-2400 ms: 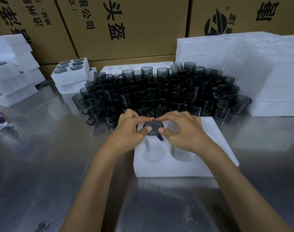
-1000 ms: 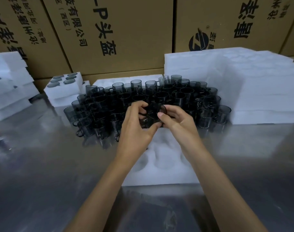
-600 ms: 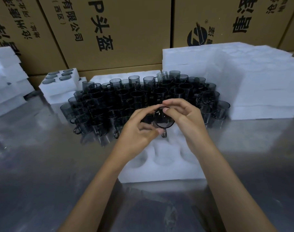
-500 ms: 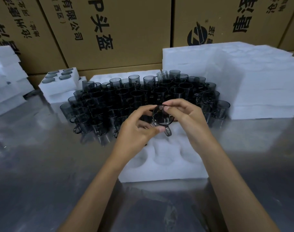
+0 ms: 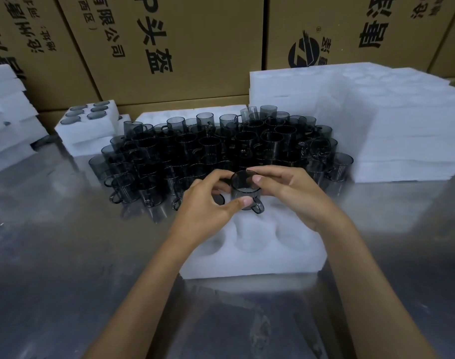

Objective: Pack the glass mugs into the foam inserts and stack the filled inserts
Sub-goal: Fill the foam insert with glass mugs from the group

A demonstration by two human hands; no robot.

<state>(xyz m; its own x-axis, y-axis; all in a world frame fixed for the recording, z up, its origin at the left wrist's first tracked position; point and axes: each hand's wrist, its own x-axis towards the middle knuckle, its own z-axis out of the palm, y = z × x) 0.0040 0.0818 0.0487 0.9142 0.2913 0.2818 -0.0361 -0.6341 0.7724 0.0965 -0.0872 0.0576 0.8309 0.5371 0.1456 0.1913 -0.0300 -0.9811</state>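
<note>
Both hands on one smoky grey glass mug (image 5: pixel 245 190), upright, held just above the far row of the white foam insert (image 5: pixel 252 252) on the shiny metal table (image 5: pixel 65 255). Left hand (image 5: pixel 208 206) pinches it, thumb on the near wall by the handle, fingers over the rim. Right hand (image 5: pixel 296 193) pinches the rim from the right side. Near-row pockets of the insert show no mugs. Cluster of loose grey glass mugs (image 5: pixel 216 149) stands just behind. Filled foam insert (image 5: pixel 87 123) far left; stack of white foam sheets (image 5: pixel 376 120) right; brown cardboard boxes (image 5: pixel 169 42) behind.
</note>
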